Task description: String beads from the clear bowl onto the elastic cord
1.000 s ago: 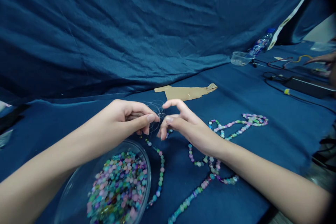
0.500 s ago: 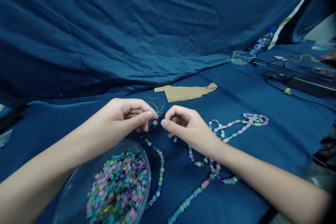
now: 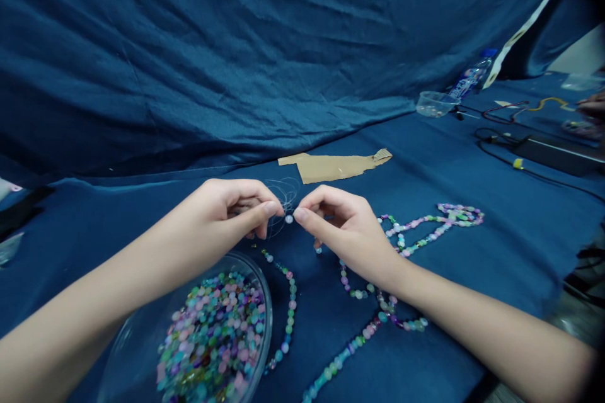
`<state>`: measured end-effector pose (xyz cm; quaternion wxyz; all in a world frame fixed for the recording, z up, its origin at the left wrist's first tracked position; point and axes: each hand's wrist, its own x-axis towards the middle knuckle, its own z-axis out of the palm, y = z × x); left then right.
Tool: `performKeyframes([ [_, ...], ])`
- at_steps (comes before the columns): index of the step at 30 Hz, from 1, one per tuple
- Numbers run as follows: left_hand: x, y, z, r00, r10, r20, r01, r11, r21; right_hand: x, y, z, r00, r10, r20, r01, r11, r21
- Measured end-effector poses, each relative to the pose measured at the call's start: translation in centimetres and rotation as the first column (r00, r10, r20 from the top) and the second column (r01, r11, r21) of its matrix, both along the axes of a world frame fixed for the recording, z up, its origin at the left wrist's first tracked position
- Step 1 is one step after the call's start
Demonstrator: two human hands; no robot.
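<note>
My left hand point(image 3: 246, 208) pinches thin clear thread point(image 3: 282, 189), whose loops stand behind its fingertips. A small pale bead point(image 3: 289, 219) sits in the narrow gap between my two hands. Thumb and forefinger of my right hand point(image 3: 333, 217) are pressed together beside that bead; what they grip is too small to make out. Below my left hand is a clear round bowl point(image 3: 268, 321) of mixed beads point(image 3: 212, 334). One bead strand point(image 3: 290, 305) curves beside the bowl, and a longer strand point(image 3: 362, 340) winds under and past my right hand.
Torn cardboard point(image 3: 331, 168) lies behind my hands on the blue cloth point(image 3: 510, 277). Farther right are a clear tub point(image 3: 435, 104), a bottle point(image 3: 472, 79), cables and a black box point(image 3: 558, 154). Part of another person's hand point(image 3: 593, 104) shows at the right edge.
The pale bead has shifted slightly right, closer to my right fingertips. My right hand has turned a little, and the thread loops have changed shape. The other person's hand has moved slightly.
</note>
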<state>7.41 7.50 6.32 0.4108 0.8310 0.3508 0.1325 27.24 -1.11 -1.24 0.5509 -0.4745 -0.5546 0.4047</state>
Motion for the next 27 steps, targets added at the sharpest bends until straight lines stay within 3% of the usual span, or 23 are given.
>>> performKeyframes([
  [8, 0.3, -0.3, -0.2, 0.999, -0.036, 0.02, 0.036, 0.999, -0.034, -0.1, -0.2, 0.2, 1.0, 0.003, 0.002, -0.003, 1.0, -0.02],
  [15, 0.4, -0.1, -0.6, 0.992, -0.051, 0.113, 0.069, 0.985, -0.161, -0.1, 0.1, 0.3, 0.999, -0.014, -0.043, 0.013, 1.0, -0.023],
  [22, 0.3, -0.1, -0.5, 0.996, -0.07, 0.06, 0.08, 0.979, -0.19, 0.0, 0.3, 0.9, 0.986, 0.066, -0.151, -0.079, 0.993, -0.085],
  [25, 0.3, -0.4, -0.7, 0.999, 0.009, 0.034, -0.004, 0.988, -0.153, 0.1, 0.3, 1.0, 0.984, 0.055, -0.17, -0.071, 0.994, -0.089],
  [27, 0.3, -0.7, -0.8, 0.99, 0.123, 0.065, -0.123, 0.992, 0.008, 0.1, 0.3, 1.0, 0.983, 0.039, -0.178, -0.056, 0.995, -0.086],
])
